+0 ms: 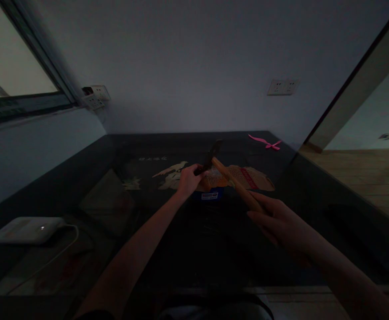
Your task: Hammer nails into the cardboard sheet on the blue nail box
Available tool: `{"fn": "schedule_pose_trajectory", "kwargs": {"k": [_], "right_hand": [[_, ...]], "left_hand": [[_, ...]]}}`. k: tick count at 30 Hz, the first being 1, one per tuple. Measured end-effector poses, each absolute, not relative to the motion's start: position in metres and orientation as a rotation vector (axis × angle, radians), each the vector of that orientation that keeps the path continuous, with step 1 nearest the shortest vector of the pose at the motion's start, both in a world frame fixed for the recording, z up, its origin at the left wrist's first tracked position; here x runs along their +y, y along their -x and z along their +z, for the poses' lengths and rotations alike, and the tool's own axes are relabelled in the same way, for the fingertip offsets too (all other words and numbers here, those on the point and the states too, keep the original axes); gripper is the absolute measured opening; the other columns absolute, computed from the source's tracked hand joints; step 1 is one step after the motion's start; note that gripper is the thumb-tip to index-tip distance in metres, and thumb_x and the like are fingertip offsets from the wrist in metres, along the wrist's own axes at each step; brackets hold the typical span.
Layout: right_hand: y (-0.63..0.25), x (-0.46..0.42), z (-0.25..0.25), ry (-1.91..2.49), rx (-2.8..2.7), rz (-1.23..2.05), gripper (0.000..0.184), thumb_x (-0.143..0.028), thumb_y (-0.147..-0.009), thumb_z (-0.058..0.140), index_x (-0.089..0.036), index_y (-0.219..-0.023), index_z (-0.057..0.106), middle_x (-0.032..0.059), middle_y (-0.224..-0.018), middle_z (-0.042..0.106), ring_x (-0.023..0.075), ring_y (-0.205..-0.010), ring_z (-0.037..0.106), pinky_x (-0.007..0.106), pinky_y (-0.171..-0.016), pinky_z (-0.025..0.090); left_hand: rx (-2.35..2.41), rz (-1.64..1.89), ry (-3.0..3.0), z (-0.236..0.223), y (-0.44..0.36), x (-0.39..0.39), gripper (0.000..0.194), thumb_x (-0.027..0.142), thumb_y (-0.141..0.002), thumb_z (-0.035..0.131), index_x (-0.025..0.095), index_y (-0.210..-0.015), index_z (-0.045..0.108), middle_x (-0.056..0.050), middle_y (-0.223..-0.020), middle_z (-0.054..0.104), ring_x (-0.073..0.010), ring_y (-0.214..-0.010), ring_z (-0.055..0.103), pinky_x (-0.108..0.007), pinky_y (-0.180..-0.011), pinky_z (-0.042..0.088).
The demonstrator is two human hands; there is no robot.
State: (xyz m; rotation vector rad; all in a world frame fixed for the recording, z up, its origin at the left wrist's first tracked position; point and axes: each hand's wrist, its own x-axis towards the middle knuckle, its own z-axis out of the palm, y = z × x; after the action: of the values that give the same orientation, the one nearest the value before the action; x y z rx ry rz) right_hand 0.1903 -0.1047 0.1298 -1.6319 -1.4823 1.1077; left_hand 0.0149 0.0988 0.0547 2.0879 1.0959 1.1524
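Note:
Over the middle of the dark table, my left hand (189, 178) is closed around a dark, narrow tool (212, 154) that tilts up and to the right; its kind is hard to make out in the dim light. My right hand (276, 218) grips a light-brown wooden stick (236, 182) slanting up to the left, its far end at or close to the dark tool. Beneath them lie an orange speckled item (213, 179), a blue box (211, 194) with a white label, and a tan patterned piece (248, 177) with a red band. The hands partly cover these.
A white power bank (28, 230) with a cable lies on the table (194, 249) at the left. Pink ribbon (268, 144) rests at the back right. A dark flat object (361, 231) is at the right. The wall (188, 66) bounds the far side.

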Motion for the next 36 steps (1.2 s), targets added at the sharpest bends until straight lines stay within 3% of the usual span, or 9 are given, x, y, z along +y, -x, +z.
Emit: {"fn": "schedule_pose_trajectory", "kwargs": {"k": [5,12,18,23,28,36], "right_hand": [[-0.193,-0.107,0.132,1.654,-1.379,1.079,0.053,-0.034,-0.078,0.056,-0.019,-0.127,0.046,-0.0079,-0.051,0.045,0.0074,-0.035,0.04,0.017,-0.031,0.034],[-0.196,-0.11,0.142,1.613,-1.392,1.01,0.053,-0.033,-0.077,0.058,-0.019,-0.127,0.048,-0.0078,-0.048,0.045,0.0073,-0.033,0.038,0.017,-0.029,0.031],[-0.195,-0.105,0.135,1.603,-1.497,0.988,0.042,-0.03,-0.078,0.058,-0.02,-0.119,0.056,-0.0017,-0.069,0.057,0.0109,-0.056,0.054,0.017,-0.044,0.043],[-0.191,-0.098,0.132,1.615,-1.539,1.138,0.05,-0.031,-0.08,0.053,-0.021,-0.128,0.045,-0.0075,-0.053,0.047,0.0085,-0.037,0.042,0.017,-0.032,0.033],[-0.19,-0.094,0.136,1.604,-1.57,1.111,0.048,-0.029,-0.078,0.053,-0.018,-0.125,0.049,-0.0059,-0.056,0.052,0.0092,-0.04,0.046,0.018,-0.037,0.037],[-0.184,-0.098,0.135,1.58,-1.513,1.158,0.046,-0.029,-0.078,0.054,-0.02,-0.123,0.049,-0.0077,-0.055,0.046,0.0062,-0.035,0.038,0.016,-0.032,0.031]], "left_hand": [[0.972,1.149,-2.124,0.059,-0.013,0.097,0.009,0.02,-0.073,0.064,0.016,-0.081,0.063,-0.004,-0.08,0.068,-0.0158,-0.075,0.063,-0.029,-0.071,0.05],[0.852,1.236,-2.115,0.061,-0.006,0.091,0.04,0.019,-0.069,0.067,0.017,-0.106,0.054,-0.007,-0.098,0.064,-0.0174,-0.089,0.062,-0.032,-0.08,0.049],[0.977,1.278,-2.044,0.058,-0.002,0.088,0.026,0.02,-0.073,0.062,0.016,-0.098,0.056,-0.006,-0.09,0.065,-0.017,-0.082,0.063,-0.032,-0.076,0.05],[1.06,1.227,-2.044,0.058,-0.002,0.086,0.016,0.022,-0.074,0.06,0.016,-0.09,0.059,-0.005,-0.083,0.067,-0.0164,-0.075,0.063,-0.031,-0.072,0.05],[1.126,1.194,-2.054,0.059,-0.004,0.086,0.01,0.024,-0.076,0.059,0.016,-0.082,0.062,-0.003,-0.078,0.066,-0.0152,-0.071,0.062,-0.027,-0.067,0.049],[1.186,1.158,-2.067,0.061,-0.004,0.086,0.01,0.024,-0.075,0.06,0.015,-0.077,0.062,-0.003,-0.073,0.066,-0.0165,-0.068,0.061,-0.028,-0.063,0.047]]}}
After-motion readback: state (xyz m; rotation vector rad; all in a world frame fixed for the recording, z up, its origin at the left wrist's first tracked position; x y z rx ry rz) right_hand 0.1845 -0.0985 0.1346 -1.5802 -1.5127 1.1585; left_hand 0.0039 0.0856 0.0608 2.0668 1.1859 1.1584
